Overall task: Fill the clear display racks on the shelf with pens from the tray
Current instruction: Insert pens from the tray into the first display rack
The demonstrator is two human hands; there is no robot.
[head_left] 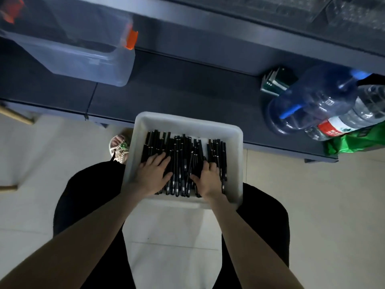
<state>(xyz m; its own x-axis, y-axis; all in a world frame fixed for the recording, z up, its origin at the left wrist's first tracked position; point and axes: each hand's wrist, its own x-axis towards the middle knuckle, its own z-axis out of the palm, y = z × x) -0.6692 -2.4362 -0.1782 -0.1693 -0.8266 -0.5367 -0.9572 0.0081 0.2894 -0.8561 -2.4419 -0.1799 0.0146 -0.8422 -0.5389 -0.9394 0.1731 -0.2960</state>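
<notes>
Hands [153,174] [209,178] in tray [187,119]; pale tiles [312,205], dark shelf [187,90]

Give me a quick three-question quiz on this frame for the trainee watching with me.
1. True or false: the left hand and the right hand both rest on the pens in the white tray.
2. Which thing sits on the dark shelf to the tray's right? A) blue water jug B) red bucket C) cardboard box
3. Fill in: the latch on the clear box at upper left is ____.

Key: 1 true; 2 A; 3 orange.
</notes>
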